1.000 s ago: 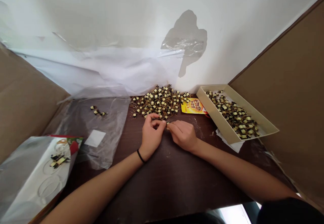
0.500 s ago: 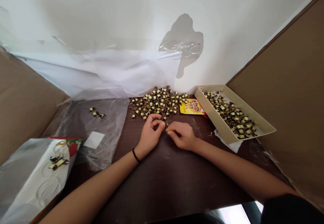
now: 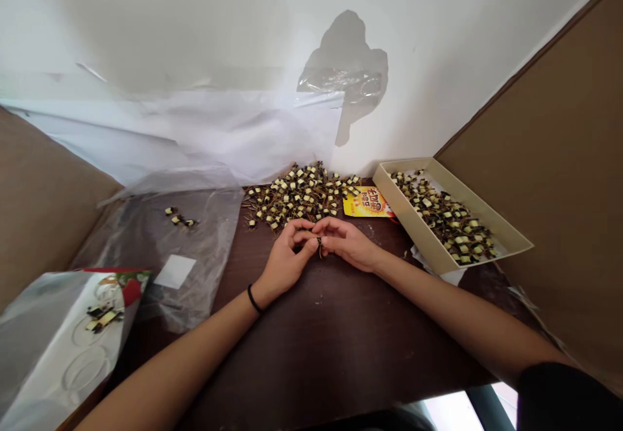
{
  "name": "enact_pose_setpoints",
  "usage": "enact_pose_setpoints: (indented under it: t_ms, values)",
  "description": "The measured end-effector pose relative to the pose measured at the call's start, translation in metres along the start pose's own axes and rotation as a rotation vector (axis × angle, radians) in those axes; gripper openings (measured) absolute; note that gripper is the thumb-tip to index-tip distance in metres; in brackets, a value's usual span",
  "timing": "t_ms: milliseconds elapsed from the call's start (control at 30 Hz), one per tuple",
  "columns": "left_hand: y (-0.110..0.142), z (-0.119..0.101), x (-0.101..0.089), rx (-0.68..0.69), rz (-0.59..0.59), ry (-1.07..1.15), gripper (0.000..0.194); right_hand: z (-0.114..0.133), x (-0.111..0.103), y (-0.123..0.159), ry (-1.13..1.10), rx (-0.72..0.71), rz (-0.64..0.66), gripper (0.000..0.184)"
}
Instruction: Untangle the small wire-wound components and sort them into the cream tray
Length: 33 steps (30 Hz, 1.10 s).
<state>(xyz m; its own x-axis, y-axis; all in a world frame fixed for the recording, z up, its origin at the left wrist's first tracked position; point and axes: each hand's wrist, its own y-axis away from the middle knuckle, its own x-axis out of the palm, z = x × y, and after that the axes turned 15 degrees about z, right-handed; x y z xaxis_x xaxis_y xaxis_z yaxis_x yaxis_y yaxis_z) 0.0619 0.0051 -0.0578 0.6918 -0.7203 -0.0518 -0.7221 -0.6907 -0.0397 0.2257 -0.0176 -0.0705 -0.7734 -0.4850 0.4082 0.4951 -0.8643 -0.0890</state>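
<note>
Both hands have lifted slightly and drawn closer since the earlier frame. Left hand (image 3: 285, 259) and right hand (image 3: 346, 243) pinch one small part (image 3: 319, 243) between curled fingertips, wrists resting on the table (image 3: 331, 340). Steady, light pinching likely suits it. Beyond the knuckles lies the pile (image 3: 299, 196).

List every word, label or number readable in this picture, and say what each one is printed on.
Yellow packet behind the hands: large red-orange characters, too blurred to read.
White label on the clear plastic bag: looks blank.
Glossy packet at lower left: no legible text.
Nothing else carries writing.
</note>
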Motion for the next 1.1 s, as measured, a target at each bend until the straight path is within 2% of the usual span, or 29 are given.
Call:
enact_pose_setpoints:
  t_ms: [333, 767, 867, 967, 1033, 1100]
  values:
    - [-0.001, -0.001, 0.0, -0.003, -0.011, 0.025, 0.026, -0.003, -0.003, 0.0, 0.0, 0.012, 0.012, 0.028]
    - [0.0, -0.001, 0.0, -0.027, -0.023, 0.083, 0.029, -0.008, -0.005, -0.001, 0.128, -0.03, 0.017, 0.028]
    - [0.0, -0.002, 0.001, -0.035, -0.056, 0.076, 0.028, -0.008, -0.002, 0.0, 0.247, -0.036, -0.014, 0.025]
    - [-0.001, -0.002, 0.003, -0.039, -0.147, 0.062, 0.027, -0.009, 0.005, 0.003, 0.443, -0.103, -0.117, 0.021]
    - [-0.002, -0.001, 0.004, -0.041, -0.235, 0.044, 0.027, -0.009, 0.01, 0.007, 0.682, -0.195, -0.202, 0.023]
    - [-0.003, 0.001, 0.004, -0.045, -0.31, 0.03, 0.026, -0.009, 0.014, 0.01, 0.981, -0.274, -0.228, 0.026]
